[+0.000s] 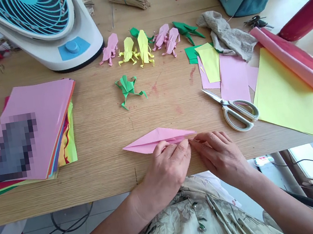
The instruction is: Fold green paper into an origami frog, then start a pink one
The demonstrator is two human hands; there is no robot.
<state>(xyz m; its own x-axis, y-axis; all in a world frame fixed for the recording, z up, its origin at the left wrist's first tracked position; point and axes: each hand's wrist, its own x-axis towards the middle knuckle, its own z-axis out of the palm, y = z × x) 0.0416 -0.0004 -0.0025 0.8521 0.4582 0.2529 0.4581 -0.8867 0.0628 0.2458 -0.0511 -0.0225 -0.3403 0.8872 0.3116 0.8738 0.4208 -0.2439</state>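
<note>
A folded piece of pink paper [159, 134], long and pointed at both ends, lies on the wooden table near its front edge. My left hand [169, 162] presses on its right half, fingers closed over the near flap. At the paper's right tip, my right hand [218, 152] pinches with thumb and forefinger together, touching close to the left fingertips. The near part of the paper under my fingers is hidden. Beyond it sits a green origami frog [128, 86] with spread legs. Scissors [235, 110] with white handles lie to the right of my right hand, blades partly apart.
Several pink, yellow and green origami frogs [143, 48] stand in a row farther back. A stack of coloured paper [46, 98] lies left, below a fan [80, 46]. Cut sheets [233, 75], yellow paper [296, 99], a grey cloth [217, 32] and a red cylinder [303, 16] are right.
</note>
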